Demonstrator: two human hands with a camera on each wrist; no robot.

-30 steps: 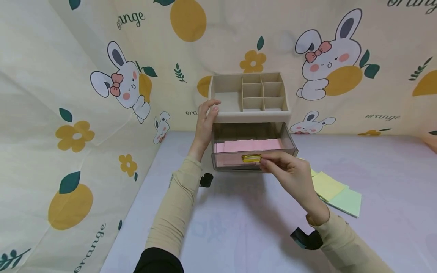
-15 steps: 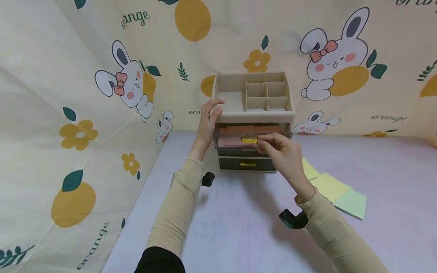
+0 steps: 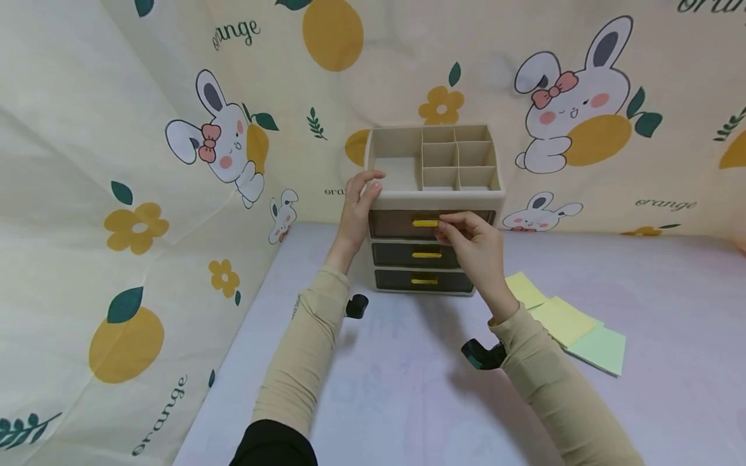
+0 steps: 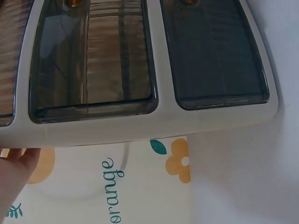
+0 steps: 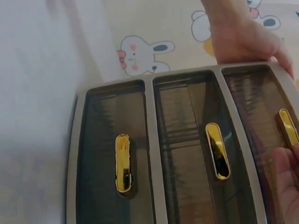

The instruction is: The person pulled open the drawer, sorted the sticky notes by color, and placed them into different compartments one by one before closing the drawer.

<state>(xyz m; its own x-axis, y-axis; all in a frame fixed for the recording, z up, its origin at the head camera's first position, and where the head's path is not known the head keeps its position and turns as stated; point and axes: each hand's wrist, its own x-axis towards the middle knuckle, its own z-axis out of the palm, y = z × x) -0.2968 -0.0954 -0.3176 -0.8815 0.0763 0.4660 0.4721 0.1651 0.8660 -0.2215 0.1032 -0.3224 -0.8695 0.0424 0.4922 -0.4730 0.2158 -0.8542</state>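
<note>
A white desk organizer (image 3: 434,202) with three smoky see-through drawers and a compartmented top stands on the table. All three drawers sit flush in its body. My left hand (image 3: 353,215) holds its upper left corner, fingers bent over the edge; in the left wrist view only part of that hand (image 4: 18,170) shows. With thumb and fingertips, my right hand (image 3: 474,249) pinches the right end of the top drawer's gold handle (image 3: 425,223). Below it are the middle handle (image 3: 427,255) and the bottom handle (image 3: 424,281). The drawers' contents are hard to make out through the dark fronts.
Yellow sticky notes (image 3: 562,320) and a pale green pad (image 3: 600,349) lie overlapping on the table to the right of the organizer. A cream cloth backdrop (image 3: 396,77) printed with rabbits and oranges rises behind and along the left.
My right hand has pushed the top drawer from pulled out, with pink paper showing inside, back into the organizer. The left hand keeps its place on the corner.
</note>
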